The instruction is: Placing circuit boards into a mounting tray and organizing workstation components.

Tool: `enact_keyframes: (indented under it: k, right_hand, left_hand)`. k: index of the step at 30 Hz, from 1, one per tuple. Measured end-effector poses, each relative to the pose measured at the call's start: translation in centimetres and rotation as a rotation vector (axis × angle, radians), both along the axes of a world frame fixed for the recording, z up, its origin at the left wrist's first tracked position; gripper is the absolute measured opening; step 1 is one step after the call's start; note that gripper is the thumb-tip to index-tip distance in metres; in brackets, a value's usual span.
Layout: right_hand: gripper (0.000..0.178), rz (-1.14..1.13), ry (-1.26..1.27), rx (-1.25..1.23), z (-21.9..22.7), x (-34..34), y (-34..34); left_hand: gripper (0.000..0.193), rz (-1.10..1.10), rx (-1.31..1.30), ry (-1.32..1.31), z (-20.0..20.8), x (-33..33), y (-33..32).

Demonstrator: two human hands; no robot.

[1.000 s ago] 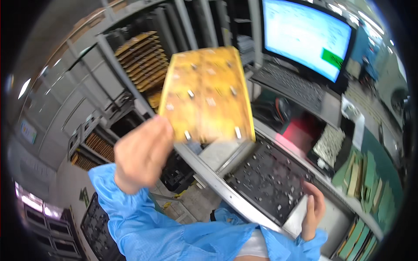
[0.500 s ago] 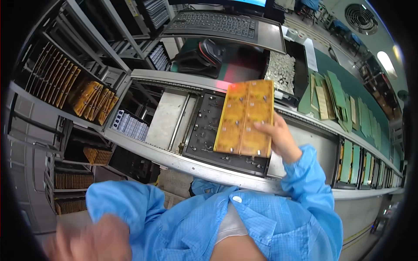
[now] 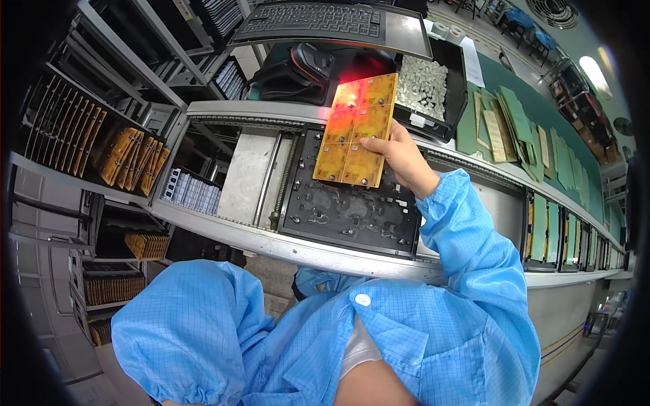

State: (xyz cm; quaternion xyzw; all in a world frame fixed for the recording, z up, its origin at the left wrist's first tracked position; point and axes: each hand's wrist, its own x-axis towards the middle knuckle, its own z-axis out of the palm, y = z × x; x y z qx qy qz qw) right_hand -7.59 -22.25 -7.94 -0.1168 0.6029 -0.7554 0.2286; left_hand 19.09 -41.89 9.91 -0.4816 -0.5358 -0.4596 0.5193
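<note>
My right hand (image 3: 406,159) grips an amber circuit board panel (image 3: 345,152) by its right edge, thumb on the face and the other fingers hidden behind. The panel is tilted above the conveyor, its top end over the far rail. Red light from the black handheld scanner (image 3: 311,62) falls across its upper left part. Under the panel a black fixture tray (image 3: 332,216) with small metal fittings sits between the conveyor rails. Only the blue sleeve of my left arm (image 3: 183,331) shows at the lower left; the hand itself is out of the picture.
To the left stands a rack (image 3: 101,145) of upright amber boards. Beyond the conveyor are a keyboard (image 3: 311,24) and a black bin of small white parts (image 3: 423,84). Green boards (image 3: 518,128) lean at the right. The metal near rail (image 3: 271,247) runs before my body.
My right hand has carried the panel away from me and slightly left, into the red light, uncovering more of the fixture tray. My blurred left hand has dropped out of view.
</note>
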Motion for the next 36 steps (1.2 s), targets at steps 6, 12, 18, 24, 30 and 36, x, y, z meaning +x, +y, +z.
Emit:
enact_keyframes:
  k: [6,12,18,24,30,36]
  right_hand:
    - [0.049,0.021,-0.062,-0.006,1.2,1.1,0.6]
    - [0.054,0.087,-0.043,0.062,3.5,3.9,4.9]
    - [0.058,0.043,-0.037,0.053,3.6,5.0,7.8]
    - [0.058,0.016,0.004,0.041,3.2,4.9,9.4]
    - [0.063,0.060,0.116,0.108,3.1,5.5,9.2]
    - [0.060,0.104,0.139,-0.018,3.0,6.3,8.2]
  left_hand:
    - [0.064,0.010,0.059,-0.265,-1.7,-2.1,-0.6]
    - [0.066,0.009,0.117,-0.531,-3.9,-3.7,-0.8]
    - [0.069,-0.028,0.167,-0.782,-6.9,-6.0,0.1]
    - [0.074,-0.064,0.221,-1.018,-10.5,-8.3,1.4]
    - [0.078,0.023,0.395,-1.127,-12.3,-9.4,2.9]
    - [0.093,0.110,0.319,-1.245,-15.2,-13.4,4.5]
